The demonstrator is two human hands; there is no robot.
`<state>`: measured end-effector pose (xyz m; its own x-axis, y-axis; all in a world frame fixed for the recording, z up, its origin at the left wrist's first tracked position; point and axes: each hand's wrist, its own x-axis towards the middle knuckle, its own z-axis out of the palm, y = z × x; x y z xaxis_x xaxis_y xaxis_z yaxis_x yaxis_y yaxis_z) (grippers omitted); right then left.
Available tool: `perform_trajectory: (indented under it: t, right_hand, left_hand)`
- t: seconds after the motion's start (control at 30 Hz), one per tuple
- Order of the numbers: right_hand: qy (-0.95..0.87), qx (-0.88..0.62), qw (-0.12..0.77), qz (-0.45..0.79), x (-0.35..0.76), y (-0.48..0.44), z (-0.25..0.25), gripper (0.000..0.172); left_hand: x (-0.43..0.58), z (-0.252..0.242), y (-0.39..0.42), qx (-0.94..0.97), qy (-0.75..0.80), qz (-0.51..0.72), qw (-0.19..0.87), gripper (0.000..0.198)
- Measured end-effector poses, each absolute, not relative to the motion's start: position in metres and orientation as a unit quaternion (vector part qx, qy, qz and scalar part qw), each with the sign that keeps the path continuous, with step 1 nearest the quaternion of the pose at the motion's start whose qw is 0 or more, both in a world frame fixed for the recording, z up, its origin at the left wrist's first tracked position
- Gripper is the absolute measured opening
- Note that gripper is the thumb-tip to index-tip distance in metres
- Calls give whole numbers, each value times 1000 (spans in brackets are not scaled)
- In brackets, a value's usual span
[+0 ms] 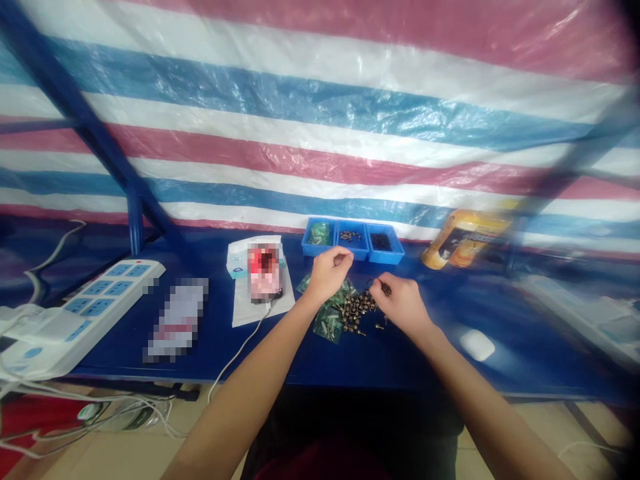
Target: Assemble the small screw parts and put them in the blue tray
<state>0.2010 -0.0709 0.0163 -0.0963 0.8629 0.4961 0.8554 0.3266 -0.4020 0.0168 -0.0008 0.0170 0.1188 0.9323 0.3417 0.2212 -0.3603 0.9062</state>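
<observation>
Above the green-tinted plastic bags (327,325), my left hand (329,272) is closed in a pinch; whatever is between its fingertips is too small to make out. My right hand (404,303) is closed beside a pile of small brass-and-black metal parts (356,308). Dark bits of a small part show at its thumb and fingers. The pile lies partly over the bags, which hold small pale pieces. Just behind my hands stand three joined blue bins: the left bin (305,250) contains green-tinted bags, the middle bin (351,252) small metal parts, the right bin (387,257) small black pieces.
To the left lie a white power strip (107,300) with cables, a blurred-out flat item (177,320), and a phone-like item (265,273) with a cable, on white packaging (243,307). A yellow-orange bottle (457,237) and a white rounded object (477,345) are on the right.
</observation>
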Motion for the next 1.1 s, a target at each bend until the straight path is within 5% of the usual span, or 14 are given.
perform_trajectory:
  t: [0.17,0.3,0.6,0.73,0.97,1.1]
  right_hand:
    - [-692,-585,422,18,169,-32,44,30]
    - [-721,-567,398,23,138,-16,39,25]
    - [-753,-561,343,1,122,-19,30,24]
    - [-745,-540,391,31,124,-20,32,30]
    - [-626,-489,561,233,134,-17,36,35]
    - [-599,-461,582,301,139,-15,38,37]
  left_hand:
    - [30,18,-2,422,436,527,595,22]
    - [34,21,-4,277,392,505,717,35]
    - [38,19,-10,261,351,533,724,31]
    - [42,22,-14,110,318,514,789,24]
    - [48,29,-18,-40,294,575,762,21]
    - [51,33,-20,-55,275,581,764,23]
